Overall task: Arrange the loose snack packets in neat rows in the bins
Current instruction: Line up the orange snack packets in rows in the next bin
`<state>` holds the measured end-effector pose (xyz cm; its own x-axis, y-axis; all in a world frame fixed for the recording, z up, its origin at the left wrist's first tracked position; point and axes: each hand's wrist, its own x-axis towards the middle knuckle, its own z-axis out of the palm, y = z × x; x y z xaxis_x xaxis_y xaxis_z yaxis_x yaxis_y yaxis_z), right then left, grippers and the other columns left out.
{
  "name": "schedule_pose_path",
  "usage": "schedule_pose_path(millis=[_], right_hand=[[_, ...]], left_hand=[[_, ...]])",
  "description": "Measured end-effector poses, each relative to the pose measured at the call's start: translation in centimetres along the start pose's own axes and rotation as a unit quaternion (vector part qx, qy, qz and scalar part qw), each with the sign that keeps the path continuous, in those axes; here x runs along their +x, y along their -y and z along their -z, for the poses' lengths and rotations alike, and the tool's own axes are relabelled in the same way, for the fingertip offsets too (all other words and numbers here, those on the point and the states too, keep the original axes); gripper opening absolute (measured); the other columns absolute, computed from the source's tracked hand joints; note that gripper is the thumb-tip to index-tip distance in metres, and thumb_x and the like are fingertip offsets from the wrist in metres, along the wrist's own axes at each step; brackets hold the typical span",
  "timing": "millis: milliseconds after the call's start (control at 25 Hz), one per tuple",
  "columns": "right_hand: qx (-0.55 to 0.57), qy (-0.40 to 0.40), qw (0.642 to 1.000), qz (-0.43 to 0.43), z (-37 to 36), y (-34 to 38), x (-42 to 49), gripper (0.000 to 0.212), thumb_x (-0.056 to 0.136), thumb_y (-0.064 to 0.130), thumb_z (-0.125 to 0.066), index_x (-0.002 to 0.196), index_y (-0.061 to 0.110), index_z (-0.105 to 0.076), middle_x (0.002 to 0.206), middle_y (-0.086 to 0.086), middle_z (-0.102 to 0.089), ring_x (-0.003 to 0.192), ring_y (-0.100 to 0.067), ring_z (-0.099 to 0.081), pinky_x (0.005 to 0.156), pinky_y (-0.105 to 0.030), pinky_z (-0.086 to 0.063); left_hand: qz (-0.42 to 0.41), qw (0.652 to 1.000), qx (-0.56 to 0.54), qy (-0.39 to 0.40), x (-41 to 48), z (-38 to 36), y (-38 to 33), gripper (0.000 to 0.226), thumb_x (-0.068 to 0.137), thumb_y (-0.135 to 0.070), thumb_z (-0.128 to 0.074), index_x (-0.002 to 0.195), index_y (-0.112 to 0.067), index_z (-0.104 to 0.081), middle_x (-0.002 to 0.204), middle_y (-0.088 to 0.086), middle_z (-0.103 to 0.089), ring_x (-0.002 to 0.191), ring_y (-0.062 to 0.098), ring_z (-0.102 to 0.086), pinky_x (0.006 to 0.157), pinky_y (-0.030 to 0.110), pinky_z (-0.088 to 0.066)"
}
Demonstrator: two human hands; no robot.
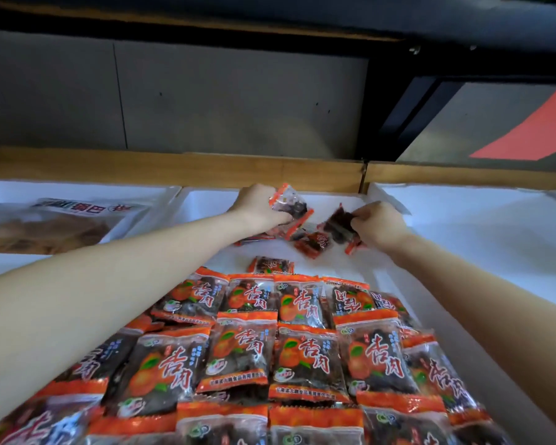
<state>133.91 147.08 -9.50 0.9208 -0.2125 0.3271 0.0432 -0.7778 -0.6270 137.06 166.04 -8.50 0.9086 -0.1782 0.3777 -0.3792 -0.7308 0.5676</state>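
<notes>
Left hand [257,203] grip tight round raised packet [288,205], right hand [377,224] grip round dark packet [337,224].

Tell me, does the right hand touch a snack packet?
Touching. The head view shows the right hand pinching a dark packet at its edge.

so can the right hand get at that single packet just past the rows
Probably yes: the single packet lies uncovered on the bin floor, nearer to the person than the right hand is. But that hand's grip holds a second packet, so it is not free.
</notes>
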Motion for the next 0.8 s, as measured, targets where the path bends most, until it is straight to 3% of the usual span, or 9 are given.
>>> schedule_pose_path(millis=[80,160,280,360,480,560,680,800], right_hand=[[0.098,-0.057,0.993,0.032,0.2,2.2,-1.2,0.024,0.089,0.004,-0.047,0.097,-0.004,-0.068,0.090,-0.023,-0.067,0.088,-0.039,-0.064,0.083,-0.048,-0.053],[0.130,-0.085,0.982,0.104,0.1,4.4,-2.5,0.019,0.089,0.008,-0.054,0.099,0.004,-0.070,0.093,-0.013,-0.070,0.088,-0.030,-0.066,0.084,-0.042,-0.054],[0.109,-0.104,0.969,0.198,-0.1,6.9,-4.9,0.026,0.086,0.008,-0.060,0.109,0.013,-0.069,0.093,0.006,-0.067,0.086,-0.010,-0.063,0.079,-0.019,-0.047],[0.079,-0.111,0.957,0.257,-0.2,8.0,-6.0,0.029,0.084,0.009,-0.061,0.112,0.016,-0.068,0.102,0.007,-0.068,0.093,-0.007,-0.062,0.082,-0.016,-0.045],[0.079,-0.083,0.947,0.301,-0.3,9.1,-7.0,0.027,0.089,0.016,-0.061,0.115,0.017,-0.067,0.109,0.007,-0.064,0.102,-0.006,-0.057,0.093,-0.020,-0.044],[0.096,-0.048,0.941,0.320,-0.4,9.9,-7.3,0.026,0.093,0.016,-0.055,0.116,0.021,-0.067,0.108,0.011,-0.060,0.101,-0.002,-0.055,0.092,-0.015,-0.043],[0.129,-0.026,0.935,0.329,-0.9,10.3,-6.6,0.027,0.092,0.005,-0.052,0.106,0.021,-0.070,0.110,0.008,-0.061,0.097,-0.001,-0.058,0.086,-0.008,-0.044],[0.037,-0.054,0.953,0.295,-2.6,8.8,-4.3,0.023,0.091,0.007,-0.055,0.108,0.020,-0.065,0.114,0.006,-0.052,0.098,-0.007,-0.056,0.079,-0.007,-0.044]], left_hand=[[0.050,0.992,-0.110,-0.019,-1.1,0.9,-0.5,0.017,0.074,-0.020,-0.077,0.074,-0.011,-0.063,0.077,0.007,-0.065,0.073,0.023,-0.059,0.062,0.024,-0.043],[0.086,0.964,-0.250,-0.006,-2.4,1.6,-0.8,0.020,0.070,-0.019,-0.079,0.081,-0.007,-0.068,0.084,0.012,-0.072,0.077,0.028,-0.068,0.071,0.030,-0.055],[0.086,0.914,-0.395,0.014,-4.4,2.8,-1.3,0.011,0.085,-0.001,-0.069,0.094,-0.008,-0.068,0.087,0.011,-0.073,0.064,0.018,-0.070,0.058,0.023,-0.058],[0.099,0.884,-0.457,0.013,-5.6,3.9,-1.6,0.017,0.092,0.001,-0.059,0.106,-0.006,-0.066,0.081,0.009,-0.071,0.058,0.014,-0.068,0.056,0.022,-0.057],[0.127,0.797,-0.591,0.025,-6.6,5.1,-2.0,0.032,0.103,-0.023,-0.043,0.121,-0.002,-0.060,0.102,0.018,-0.069,0.082,0.025,-0.069,0.070,0.037,-0.059],[0.114,0.768,-0.630,0.016,-7.1,6.0,-1.5,0.039,0.102,-0.036,-0.043,0.118,-0.006,-0.061,0.115,0.021,-0.066,0.101,0.032,-0.066,0.085,0.046,-0.055],[0.083,0.835,-0.543,-0.009,-7.8,6.7,0.1,0.023,0.096,-0.018,-0.057,0.110,-0.001,-0.065,0.109,0.019,-0.071,0.101,0.029,-0.069,0.091,0.043,-0.055],[0.107,0.861,-0.494,-0.058,-7.8,7.4,2.3,0.018,0.094,-0.014,-0.061,0.105,-0.001,-0.066,0.092,0.008,-0.075,0.088,0.020,-0.071,0.093,0.039,-0.054]])
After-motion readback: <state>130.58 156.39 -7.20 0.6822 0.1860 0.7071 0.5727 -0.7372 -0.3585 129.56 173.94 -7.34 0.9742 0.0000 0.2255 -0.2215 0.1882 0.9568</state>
